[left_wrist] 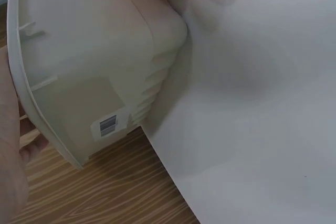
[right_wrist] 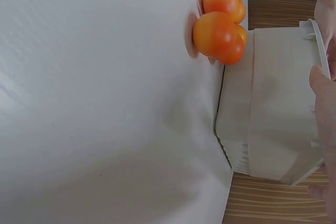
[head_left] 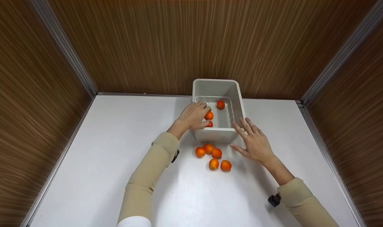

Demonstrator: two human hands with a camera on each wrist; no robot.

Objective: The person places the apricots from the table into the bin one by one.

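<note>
Orange fruit is being moved into a white tub [head_left: 238, 94] that stands on a white table [head_left: 115, 142] against the wooden back wall. Left of the tub's middle, the left hand [head_left: 194, 116] reaches over the tub's left rim with its fingers curled round two oranges [head_left: 209, 115], one above the other, low inside the tub. To do this well, I judge the hand should sink close to the tub's floor before the fingers part, so the fruit rolls little and does not knock the single orange [head_left: 220, 105] already lying toward the tub's far end. Just in front of the tub's near wall, five more oranges [head_left: 213, 156] lie in a loose cluster on the table. At the tub's near right corner, the right hand [head_left: 254, 142] is spread flat, fingers straight, fingertips at the rim; keeping it there would steady the tub.
</note>
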